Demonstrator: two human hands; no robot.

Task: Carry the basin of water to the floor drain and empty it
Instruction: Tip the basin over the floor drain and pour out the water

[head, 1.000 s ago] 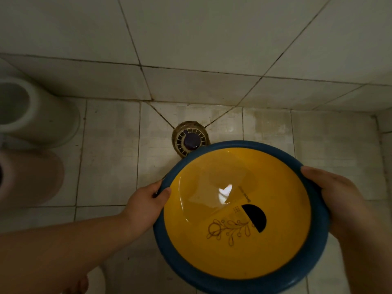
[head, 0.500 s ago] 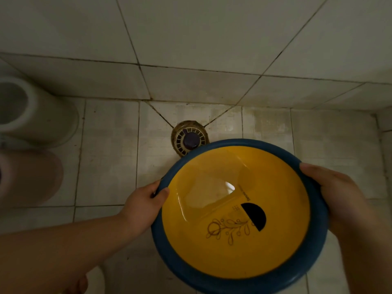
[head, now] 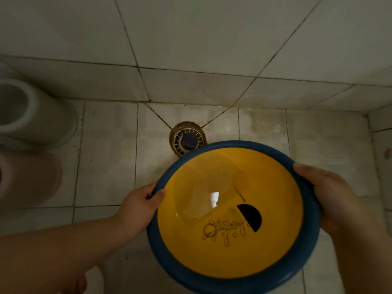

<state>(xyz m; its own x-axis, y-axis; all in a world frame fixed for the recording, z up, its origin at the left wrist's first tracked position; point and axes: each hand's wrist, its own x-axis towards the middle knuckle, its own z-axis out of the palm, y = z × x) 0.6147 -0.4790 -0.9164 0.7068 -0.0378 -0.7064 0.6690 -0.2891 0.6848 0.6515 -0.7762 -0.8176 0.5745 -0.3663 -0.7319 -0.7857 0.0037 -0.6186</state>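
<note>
Head view: nearest, a round yellow plastic basin with a thick blue rim [head: 273, 251] is held above the tiled floor [head: 106, 155]. The left hand [head: 137, 209] and the right hand [head: 335, 200] clamp opposite sides of the rim, thumbs on top and the other fingers curled underneath out of sight. A shallow pool of clear water [head: 203, 194] lies toward the basin's far-left side, and its far rim overlaps the near edge of the round slotted floor drain [head: 187, 139], which sits at the floor's far edge by the tiled wall [head: 212, 49].

Pale tiled floor [head: 106, 155], dark grout; round floor drain [head: 187, 138] set in it; white container [head: 42, 119], pinkish container [head: 31, 177] standing left.
</note>
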